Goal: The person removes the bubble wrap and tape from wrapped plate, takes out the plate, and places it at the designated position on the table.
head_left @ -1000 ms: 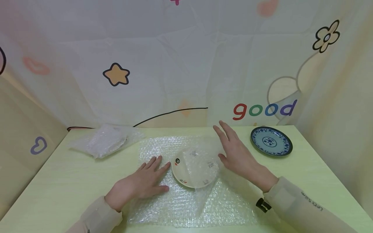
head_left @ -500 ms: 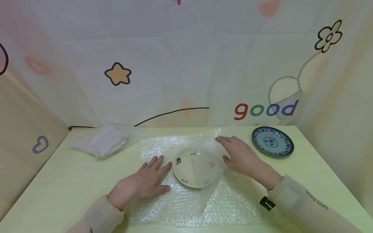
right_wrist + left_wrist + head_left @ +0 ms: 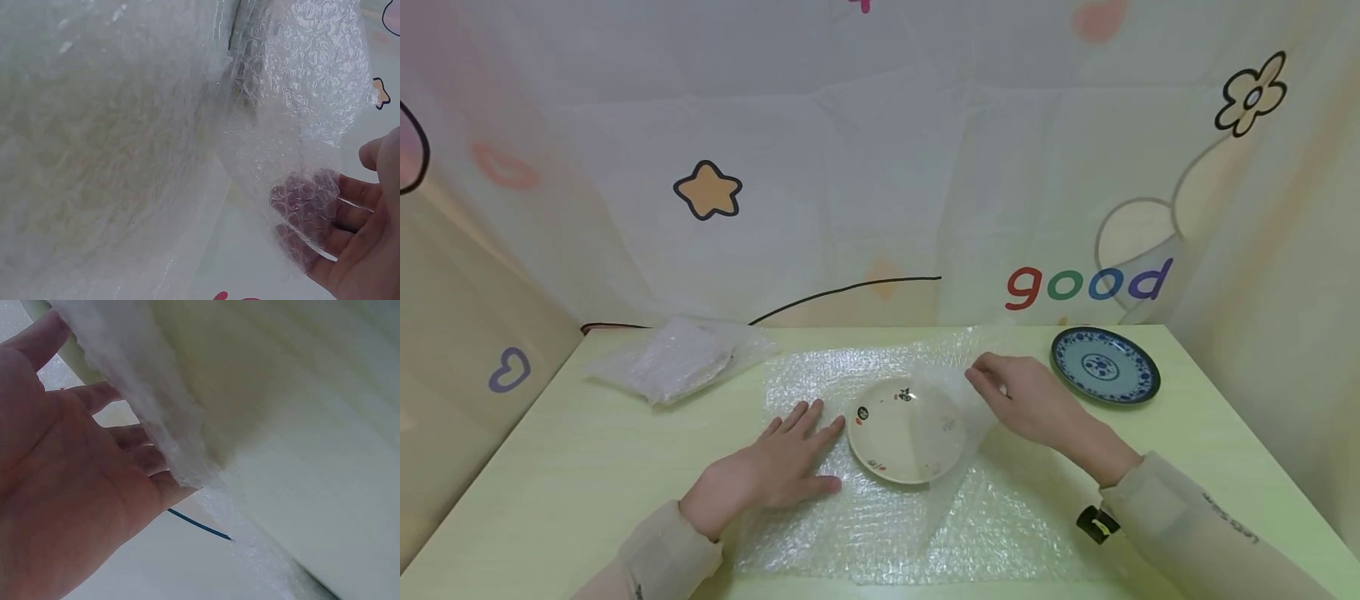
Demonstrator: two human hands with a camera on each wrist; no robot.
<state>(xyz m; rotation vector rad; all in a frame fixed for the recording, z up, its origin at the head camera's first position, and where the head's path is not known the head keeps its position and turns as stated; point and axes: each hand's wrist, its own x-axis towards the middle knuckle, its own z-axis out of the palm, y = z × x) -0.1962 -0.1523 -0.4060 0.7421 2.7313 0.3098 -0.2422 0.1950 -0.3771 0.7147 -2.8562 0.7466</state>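
A cream plate (image 3: pixel 883 433) with small dark and red motifs lies on a sheet of bubble wrap (image 3: pixel 820 542). A translucent flap of the wrap covers its right part, and the left part shows bare. Fingers spread, my left hand (image 3: pixel 775 475) rests on the sheet just left of the plate; its fingertips reach past the wrap's edge in the left wrist view. At the plate's upper right, my right hand (image 3: pixel 1037 400) holds the flap's edge between thumb and curled fingers. The right wrist view shows those fingers (image 3: pixel 300 206) behind the clear bubbles.
A bubble-wrapped bundle (image 3: pixel 677 362) lies at the back left of the pale green table (image 3: pixel 572 492). At the back right sits a blue-patterned plate (image 3: pixel 1101 392), close to my right hand. A printed curtain (image 3: pixel 850 167) hangs behind the table.
The right hand has come down from above the wrap, and its fingers have curled onto the flap. The flap's edge has shifted right, baring more of the cream plate. The left hand stays put.
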